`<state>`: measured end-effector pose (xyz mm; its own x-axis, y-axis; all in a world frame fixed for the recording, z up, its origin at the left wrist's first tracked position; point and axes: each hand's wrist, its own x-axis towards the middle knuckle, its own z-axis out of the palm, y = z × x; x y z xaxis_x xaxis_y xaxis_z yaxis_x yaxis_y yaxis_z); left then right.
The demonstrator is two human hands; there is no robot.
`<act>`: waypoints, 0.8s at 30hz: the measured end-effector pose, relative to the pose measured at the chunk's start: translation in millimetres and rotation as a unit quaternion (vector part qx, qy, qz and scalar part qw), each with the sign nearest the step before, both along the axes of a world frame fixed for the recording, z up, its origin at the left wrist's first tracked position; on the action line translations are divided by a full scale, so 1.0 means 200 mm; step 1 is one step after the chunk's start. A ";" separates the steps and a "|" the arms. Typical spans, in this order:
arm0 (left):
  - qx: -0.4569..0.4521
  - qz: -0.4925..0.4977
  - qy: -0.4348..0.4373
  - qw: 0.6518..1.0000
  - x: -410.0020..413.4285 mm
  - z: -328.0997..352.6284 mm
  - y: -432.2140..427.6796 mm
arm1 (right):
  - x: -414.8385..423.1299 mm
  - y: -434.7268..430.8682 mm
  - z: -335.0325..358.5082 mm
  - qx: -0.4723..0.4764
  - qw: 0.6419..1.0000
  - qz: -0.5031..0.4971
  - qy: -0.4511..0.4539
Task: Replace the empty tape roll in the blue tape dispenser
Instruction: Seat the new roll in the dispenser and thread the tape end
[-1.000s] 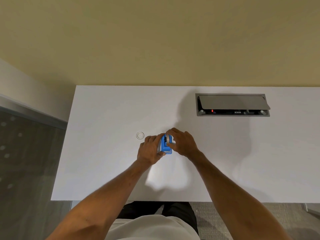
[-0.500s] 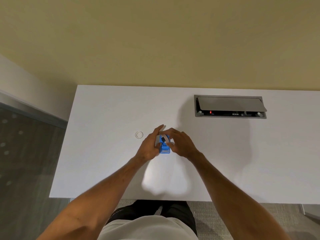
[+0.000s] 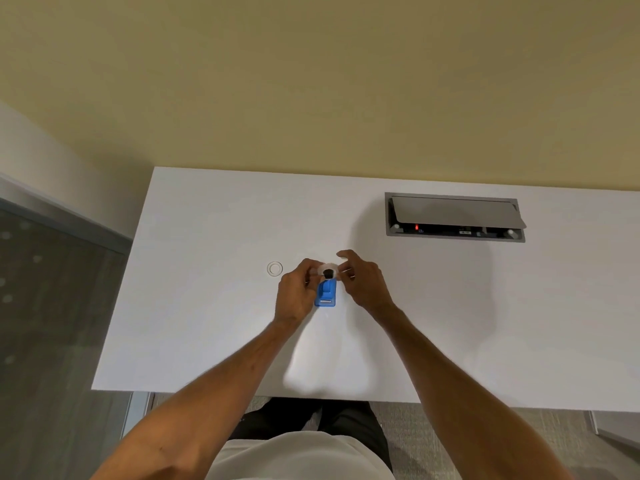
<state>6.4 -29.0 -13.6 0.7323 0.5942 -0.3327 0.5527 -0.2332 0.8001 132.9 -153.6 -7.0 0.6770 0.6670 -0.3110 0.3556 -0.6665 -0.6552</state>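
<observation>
The blue tape dispenser [image 3: 326,295] lies on the white table [image 3: 214,323], its metal cutter end toward me. Just past its far end is a whitish tape roll [image 3: 327,270] with a black hub in its centre. Both hands pinch it from the sides. My left hand [image 3: 297,292] has its fingertips on the roll's left side and its palm against the dispenser's left side. My right hand [image 3: 363,279] holds the roll's right side with thumb and fingers, index finger raised. A second white ring-shaped roll [image 3: 274,268] lies flat on the table left of my hands.
A grey cable box [image 3: 454,217] with a raised lid and a red light is set into the table at the back right. The table's near edge is close to my body. A yellow wall stands behind the table, and grey floor lies to the left.
My hands were closed around the dispenser. They have since moved apart and toward its far end, and the roll with the black hub now shows between my fingertips.
</observation>
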 end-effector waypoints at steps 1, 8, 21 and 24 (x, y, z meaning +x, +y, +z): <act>0.004 0.008 0.006 1.000 0.00 0.00 -0.01 | -0.01 0.00 0.00 0.006 1.000 -0.004 -0.004; 0.039 0.016 0.029 0.999 -0.04 -0.02 -0.03 | -0.07 0.05 0.01 0.023 0.999 -0.022 0.033; -0.019 -0.017 0.006 1.000 -0.09 -0.03 -0.02 | -0.08 0.06 -0.03 0.003 0.999 0.049 -0.001; -0.027 -0.070 0.039 0.996 -0.09 -0.05 0.01 | -0.07 0.05 -0.05 -0.025 0.995 0.093 -0.025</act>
<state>-10.7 -27.0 -24.5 0.7766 0.4684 -0.4212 0.5797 -0.2699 0.7688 118.9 -143.8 -17.0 0.5583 0.7674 -0.3154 0.5081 -0.6168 -0.6012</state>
